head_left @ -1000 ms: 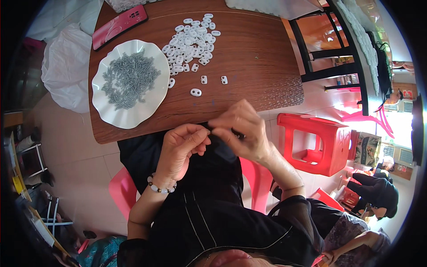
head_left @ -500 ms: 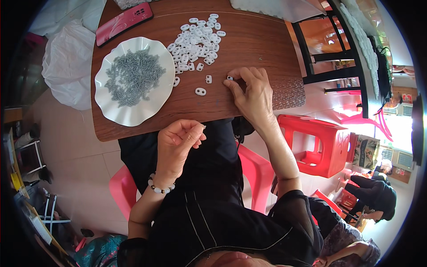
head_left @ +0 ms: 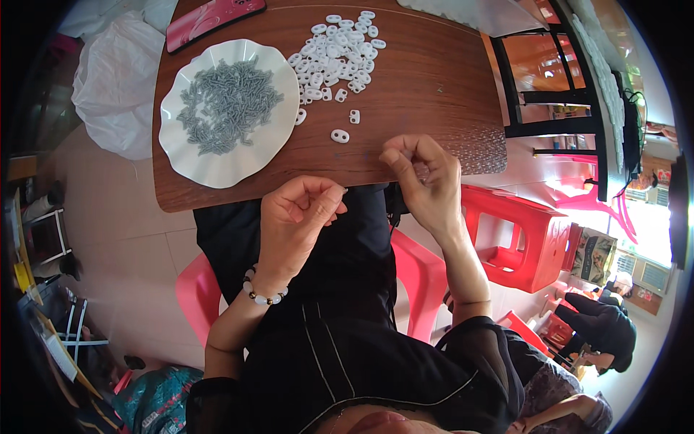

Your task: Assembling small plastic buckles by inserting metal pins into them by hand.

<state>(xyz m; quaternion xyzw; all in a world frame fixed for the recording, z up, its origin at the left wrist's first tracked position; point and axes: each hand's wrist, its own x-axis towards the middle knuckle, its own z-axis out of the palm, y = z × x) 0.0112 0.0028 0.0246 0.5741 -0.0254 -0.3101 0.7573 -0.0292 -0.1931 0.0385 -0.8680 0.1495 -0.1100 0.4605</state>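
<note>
The white two-holed pieces (head_left: 336, 54) lie in a loose heap on the table, beyond both hands, with a single piece (head_left: 340, 136) set apart on the near side, between the heap and the hands. Another stands just beyond it, and one more sits beside the plate. The left hand (head_left: 298, 217), just off the table's near edge, pinches a tiny object (head_left: 345, 189) between thumb and forefinger; only its tip shows, too small to identify. The right hand (head_left: 430, 177) is raised at the table's near edge, thumb and forefinger drawn close together; whether they grip anything cannot be told.

The white pieces are small, glossy and mostly oval. Left of them, a white plate with a wavy rim (head_left: 173, 148) carries many slim grey rods (head_left: 228, 105).

The table (head_left: 434, 108) is brown wood grain, speckled pale at its near right corner. A pink phone (head_left: 213, 22) lies at the far left. A white plastic bag (head_left: 119, 90) sits beyond the left side, a red stool (head_left: 531, 249) to the right, on pale floor tiles (head_left: 130, 267).
</note>
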